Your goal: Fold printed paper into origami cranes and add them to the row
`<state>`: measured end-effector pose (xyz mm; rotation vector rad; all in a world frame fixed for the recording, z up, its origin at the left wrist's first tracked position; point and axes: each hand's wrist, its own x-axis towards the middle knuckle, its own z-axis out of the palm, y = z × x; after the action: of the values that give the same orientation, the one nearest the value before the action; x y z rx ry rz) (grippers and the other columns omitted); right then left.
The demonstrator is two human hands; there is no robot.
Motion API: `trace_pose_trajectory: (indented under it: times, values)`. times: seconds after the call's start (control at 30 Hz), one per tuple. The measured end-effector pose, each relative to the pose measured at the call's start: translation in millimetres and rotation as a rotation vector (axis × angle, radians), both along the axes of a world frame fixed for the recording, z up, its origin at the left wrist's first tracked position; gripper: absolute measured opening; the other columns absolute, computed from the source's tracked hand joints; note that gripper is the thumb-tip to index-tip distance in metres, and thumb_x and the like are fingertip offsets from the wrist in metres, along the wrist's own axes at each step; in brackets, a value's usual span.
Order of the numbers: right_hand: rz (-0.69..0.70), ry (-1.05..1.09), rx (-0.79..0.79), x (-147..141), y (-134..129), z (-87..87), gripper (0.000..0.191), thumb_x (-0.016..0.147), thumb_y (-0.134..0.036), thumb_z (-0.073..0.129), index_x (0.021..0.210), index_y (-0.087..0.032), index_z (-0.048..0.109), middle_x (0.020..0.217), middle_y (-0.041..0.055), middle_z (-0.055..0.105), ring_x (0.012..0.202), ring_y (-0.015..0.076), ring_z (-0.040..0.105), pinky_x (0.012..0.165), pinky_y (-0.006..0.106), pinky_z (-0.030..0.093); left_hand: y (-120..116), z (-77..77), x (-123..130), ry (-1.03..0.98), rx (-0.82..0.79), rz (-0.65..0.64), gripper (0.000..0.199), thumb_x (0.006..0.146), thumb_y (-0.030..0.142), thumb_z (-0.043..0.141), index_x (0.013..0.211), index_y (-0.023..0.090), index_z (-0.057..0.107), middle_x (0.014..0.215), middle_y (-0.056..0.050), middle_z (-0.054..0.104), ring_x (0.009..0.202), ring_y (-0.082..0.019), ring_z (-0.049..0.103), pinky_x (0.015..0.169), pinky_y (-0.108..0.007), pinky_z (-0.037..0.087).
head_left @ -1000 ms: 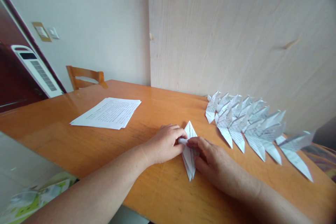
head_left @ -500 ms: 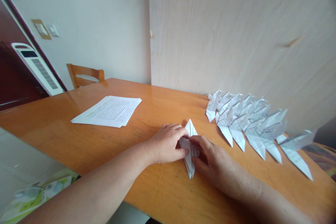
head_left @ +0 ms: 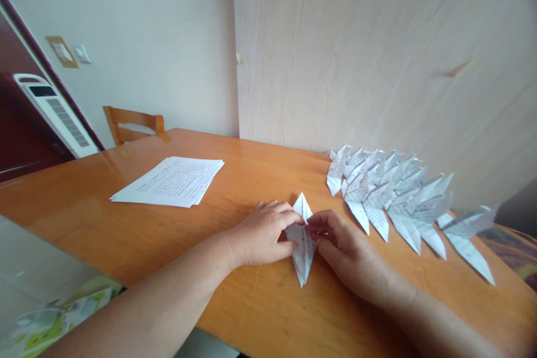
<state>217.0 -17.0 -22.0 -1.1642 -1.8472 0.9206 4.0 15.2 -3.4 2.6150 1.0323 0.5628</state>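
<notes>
Since the last frame, the right hand has moved its thumb up and outward, nearer its fingertips. Its grip is nearly closed at the paper's right edge; whether it pinches it, I cannot tell. The left hand presses the left side, grip partly open. The paper lies on the surface, between the sheets and the folded pieces.

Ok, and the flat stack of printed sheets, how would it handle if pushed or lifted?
The stack of printed sheets looks like thin loose paper, so it would probably sag if lifted by one edge. Its edges are uneven and no binding shows, so a sideways push may fan the sheets. Lying flat, it seems unlikely to tip.
</notes>
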Motion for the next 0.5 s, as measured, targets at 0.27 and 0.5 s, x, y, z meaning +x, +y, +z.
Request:
trace_pose_trajectory:
  times: [0.27,0.5]
  values:
    - [-0.253,-0.155,0.095,18,12,4.9,0.013,0.089,-0.027,0.053,0.093,-0.023,0.064,0.084,0.0027,0.068,0.081,0.0206,0.064,0.073,0.033,0.049,-2,-1.1,-2,0.014,-0.007,-0.016,0.042,0.082,0.022,0.066,0.124,0.032,0.063,0.117,-0.003,0.062,0.112,-0.025,0.056,0.097,-0.041,0.039]
    - [-0.095,-0.425,0.242,30,14,6.9,0.019,0.089,-0.017,0.053,0.088,-0.022,0.071,0.086,0.0035,0.065,0.081,0.0186,0.062,0.074,0.032,0.047,0,-0.4,-2,0.041,-0.024,-0.012,0.039,0.084,0.024,0.065,0.122,0.031,0.065,0.120,-0.003,0.061,0.114,-0.026,0.055,0.099,-0.042,0.039]
